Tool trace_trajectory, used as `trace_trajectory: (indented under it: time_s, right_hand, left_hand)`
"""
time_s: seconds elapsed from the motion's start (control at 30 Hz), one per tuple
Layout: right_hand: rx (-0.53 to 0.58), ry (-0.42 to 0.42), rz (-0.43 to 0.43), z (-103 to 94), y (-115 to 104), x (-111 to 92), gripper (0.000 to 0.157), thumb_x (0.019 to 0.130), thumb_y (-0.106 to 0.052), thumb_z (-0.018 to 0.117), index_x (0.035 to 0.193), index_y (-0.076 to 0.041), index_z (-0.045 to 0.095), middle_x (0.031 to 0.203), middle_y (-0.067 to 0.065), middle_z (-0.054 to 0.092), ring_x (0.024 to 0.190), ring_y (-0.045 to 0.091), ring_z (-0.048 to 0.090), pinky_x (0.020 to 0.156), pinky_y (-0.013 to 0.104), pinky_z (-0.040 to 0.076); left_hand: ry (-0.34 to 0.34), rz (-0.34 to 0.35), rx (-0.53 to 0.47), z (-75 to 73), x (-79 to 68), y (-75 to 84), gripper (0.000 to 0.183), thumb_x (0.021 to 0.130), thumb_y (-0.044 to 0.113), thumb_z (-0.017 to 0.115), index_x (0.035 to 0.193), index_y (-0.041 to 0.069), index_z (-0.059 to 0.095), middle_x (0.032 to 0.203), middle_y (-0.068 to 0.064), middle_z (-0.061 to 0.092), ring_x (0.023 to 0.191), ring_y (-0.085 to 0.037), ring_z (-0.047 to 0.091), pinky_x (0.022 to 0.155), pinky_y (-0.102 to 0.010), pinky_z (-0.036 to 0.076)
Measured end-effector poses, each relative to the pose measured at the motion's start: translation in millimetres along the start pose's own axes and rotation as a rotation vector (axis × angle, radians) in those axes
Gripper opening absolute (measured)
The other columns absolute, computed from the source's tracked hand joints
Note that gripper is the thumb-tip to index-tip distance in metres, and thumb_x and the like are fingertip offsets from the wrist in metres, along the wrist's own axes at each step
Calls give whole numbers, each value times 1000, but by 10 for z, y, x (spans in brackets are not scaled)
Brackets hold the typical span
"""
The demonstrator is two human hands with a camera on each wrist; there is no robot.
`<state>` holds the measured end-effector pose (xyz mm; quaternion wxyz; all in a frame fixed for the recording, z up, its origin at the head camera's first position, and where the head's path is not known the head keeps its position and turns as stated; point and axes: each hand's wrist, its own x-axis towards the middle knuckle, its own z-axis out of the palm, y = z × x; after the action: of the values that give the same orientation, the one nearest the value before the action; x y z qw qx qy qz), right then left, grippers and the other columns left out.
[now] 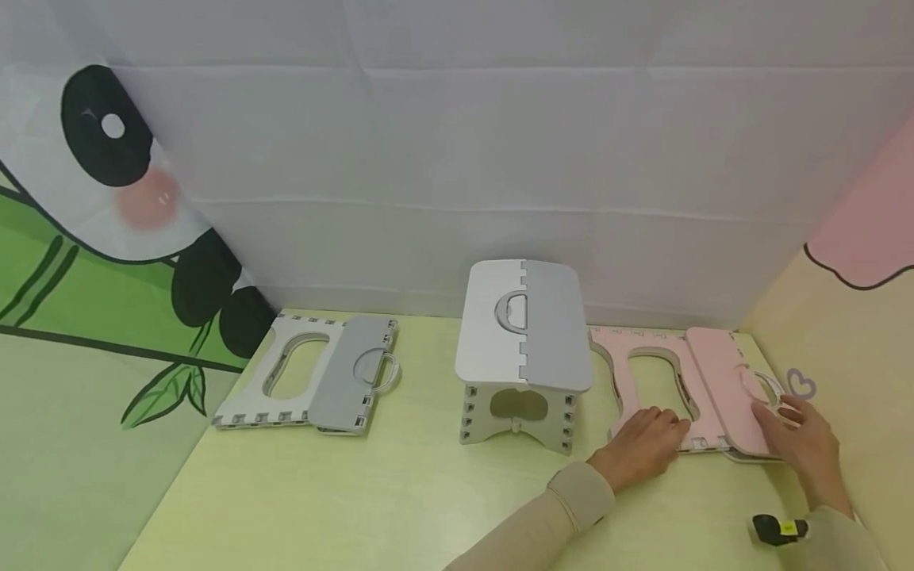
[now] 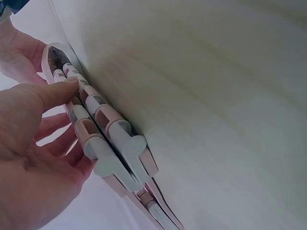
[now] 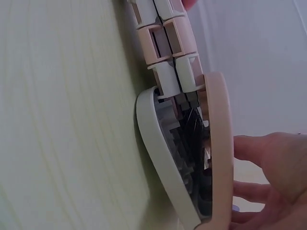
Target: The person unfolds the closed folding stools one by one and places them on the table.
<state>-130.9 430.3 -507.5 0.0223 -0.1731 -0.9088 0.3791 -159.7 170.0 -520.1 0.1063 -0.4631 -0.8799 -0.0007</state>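
Note:
A pink and white folding step stool [image 1: 721, 381] lies folded flat at the right of the table. My left hand [image 1: 646, 444] holds its front edge beside the leg panel. In the left wrist view, the thumb of that hand [image 2: 29, 129] lies on the hinged edge, its other fingers on the panel's face. My right hand [image 1: 803, 444] grips the stool's right end by the white handle [image 1: 771, 387]. From the right wrist, the fingers of my right hand [image 3: 268, 177] touch the pink top panel [image 3: 219, 158], and dark inner parts show between pink and white panels.
An unfolded white and grey step stool [image 1: 524, 325] stands upright mid-table, close to the pink one. Another white and grey stool [image 1: 343, 373] lies folded at the left. Printed cloth walls [image 1: 428, 159] rise behind the table [image 1: 400, 492] and at both sides.

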Motion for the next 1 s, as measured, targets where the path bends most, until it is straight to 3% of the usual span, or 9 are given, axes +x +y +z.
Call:
trace_trajectory:
  time_s: [0.07, 0.17, 0.23, 0.43, 0.7, 1.0]
  right_hand:
    - [-19, 0, -10, 16, -15, 3, 74, 105, -44, 50, 148, 14, 35, 142, 46, 40, 123, 62, 46, 78, 34, 53]
    - [-39, -16, -3, 29, -29, 7, 74, 105, -46, 47, 148, 14, 36, 144, 47, 37, 127, 65, 40, 93, 65, 46]
    - [-41, -21, 0, 31, -33, -1, 74, 105, -46, 47, 148, 14, 37, 144, 47, 36, 127, 66, 39, 98, 72, 39]
    - [-54, -40, 14, 16, -56, -27, 75, 106, -46, 46, 149, 14, 34, 142, 49, 35, 127, 67, 37, 100, 73, 37]
    - [-112, -25, -52, -20, -63, -51, 71, 106, -43, 48, 145, 16, 40, 134, 48, 44, 118, 68, 42, 91, 69, 42]
    - [-127, -39, -81, -17, -11, -65, 71, 106, -42, 49, 143, 18, 41, 131, 49, 47, 116, 69, 44, 89, 70, 43]
  left_hand:
    - [6, 1, 6, 26, 8, -1, 27, 107, 30, 56, 132, 22, 62, 119, 10, 64, 101, -5, 59, 90, -14, 48]
    - [11, 2, 12, 30, 8, -2, 27, 107, 30, 57, 131, 22, 62, 118, 10, 64, 100, -5, 58, 89, -14, 48]
    - [9, 2, 11, 17, 4, -2, 27, 106, 30, 58, 131, 22, 62, 118, 10, 64, 100, -5, 58, 88, -14, 48]
    - [18, 7, 16, -29, -16, 4, 27, 107, 29, 57, 132, 21, 63, 117, 10, 64, 100, -4, 58, 89, -13, 47]
    - [43, 23, 16, -55, -43, 1, 23, 107, 28, 57, 127, 21, 65, 114, 10, 64, 96, -5, 58, 85, -13, 48]
    - [-20, -6, -17, -48, -40, 17, 26, 106, 31, 60, 130, 23, 65, 117, 11, 64, 97, -4, 57, 84, -13, 47]
